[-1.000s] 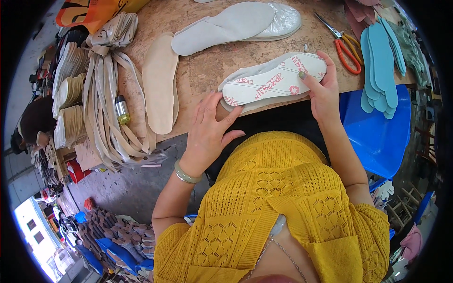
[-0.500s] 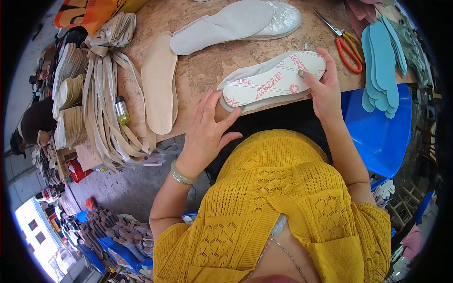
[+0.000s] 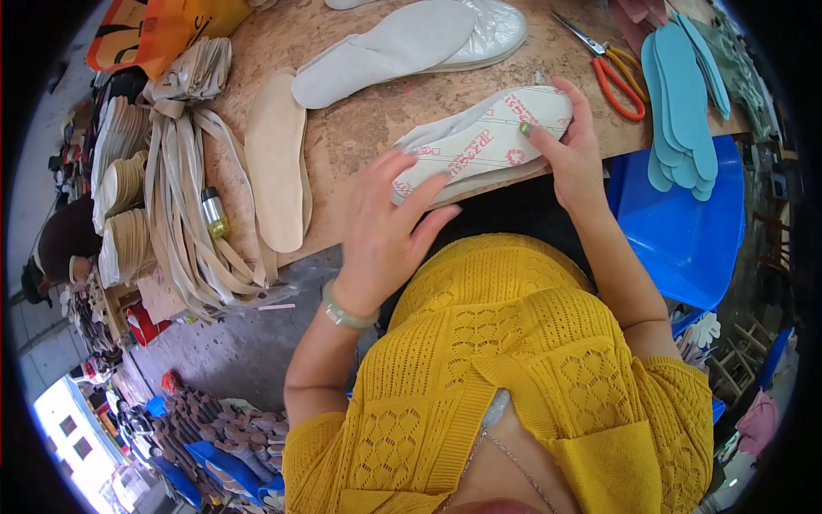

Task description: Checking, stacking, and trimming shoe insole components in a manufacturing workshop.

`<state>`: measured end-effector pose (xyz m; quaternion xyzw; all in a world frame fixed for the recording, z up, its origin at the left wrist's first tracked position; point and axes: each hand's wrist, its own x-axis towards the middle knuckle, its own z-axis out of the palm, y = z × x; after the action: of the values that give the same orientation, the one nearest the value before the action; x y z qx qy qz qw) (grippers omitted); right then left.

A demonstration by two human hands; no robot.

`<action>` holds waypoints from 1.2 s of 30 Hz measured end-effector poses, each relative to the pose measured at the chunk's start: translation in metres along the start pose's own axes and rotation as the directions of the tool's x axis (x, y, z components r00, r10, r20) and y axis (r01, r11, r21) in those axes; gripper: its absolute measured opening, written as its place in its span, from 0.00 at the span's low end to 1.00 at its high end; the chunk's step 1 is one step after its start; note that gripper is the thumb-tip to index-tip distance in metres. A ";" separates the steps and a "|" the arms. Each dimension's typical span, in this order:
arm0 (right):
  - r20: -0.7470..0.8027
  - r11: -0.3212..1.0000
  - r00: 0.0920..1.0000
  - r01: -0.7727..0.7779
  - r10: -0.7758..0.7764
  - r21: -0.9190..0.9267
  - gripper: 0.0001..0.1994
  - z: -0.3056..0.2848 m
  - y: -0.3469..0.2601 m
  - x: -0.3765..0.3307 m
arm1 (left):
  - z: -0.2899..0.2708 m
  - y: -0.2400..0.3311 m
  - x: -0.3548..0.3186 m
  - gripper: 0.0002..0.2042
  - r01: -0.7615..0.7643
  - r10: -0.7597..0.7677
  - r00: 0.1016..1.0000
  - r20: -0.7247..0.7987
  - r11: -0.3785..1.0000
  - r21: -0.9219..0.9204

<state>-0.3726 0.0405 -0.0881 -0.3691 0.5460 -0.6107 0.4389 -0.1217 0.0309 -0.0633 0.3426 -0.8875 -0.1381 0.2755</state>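
Observation:
A white insole board (image 3: 484,141) printed in red lies on a grey lining piece (image 3: 479,184), whose edge shows around it near the table's front edge. My right hand (image 3: 575,158) grips its right end, thumb on top and fingers curled behind the tip. Over the left end hovers my left hand (image 3: 385,223), fingers spread; some fingertips overlap the board, and I cannot tell whether they touch. Behind them, grey insoles (image 3: 377,64) rest against a silvery plastic-wrapped shoe form (image 3: 497,38). Beige insoles (image 3: 276,163) lie to the left.
Scissors (image 3: 612,77) with red and yellow handles lie at the right, beside teal insoles (image 3: 681,103). A blue bin (image 3: 676,231) stands below the table edge. Beige strips (image 3: 175,197), a small bottle (image 3: 214,212) and an orange bag (image 3: 158,38) occupy the left.
My left hand has lifted from the board's left end and its fingers have spread more. My right hand keeps its grip. The whole view has shifted slightly.

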 end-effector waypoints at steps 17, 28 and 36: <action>0.026 0.767 0.923 0.334 -0.383 -0.547 0.35 -0.029 0.005 0.009 | 0.047 0.007 0.049 0.27 0.081 -0.080 0.997 0.011 0.972 -0.219; 0.072 0.689 0.920 0.339 -0.386 -0.640 0.36 -0.030 0.006 0.010 | 0.047 0.009 0.052 0.24 0.088 -0.071 0.986 0.148 0.990 -0.111; 0.163 0.536 0.850 0.453 -0.502 -0.712 0.29 -0.030 0.014 0.014 | 0.048 0.021 0.051 0.27 -0.106 0.085 0.984 0.154 0.985 0.137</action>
<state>-0.4037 0.0378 -0.1059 -0.6276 0.6337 -0.4490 0.0547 -0.1920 0.0136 -0.0728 0.3075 -0.9285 -0.0848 0.1900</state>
